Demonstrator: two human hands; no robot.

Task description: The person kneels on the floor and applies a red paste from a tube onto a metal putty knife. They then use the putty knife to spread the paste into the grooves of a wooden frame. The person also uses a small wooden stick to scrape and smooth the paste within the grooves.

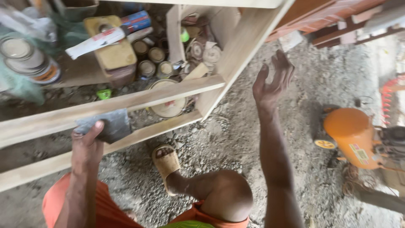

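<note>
Grey and floppy, the sandpaper sheet [107, 125] sits pressed flat on the middle wooden rail [126, 102] of the frame, near its left end. My left hand [86, 145] has its grip pinching the sheet with the thumb on top. I think it is light, thin and bendy, rough on one side, best held by its edge. My right hand [272, 82] hangs in the air, grip spread wide, holding nothing. Behind the rail I see round tins [147, 57] with lids on, and a yellow can [112, 50].
</note>
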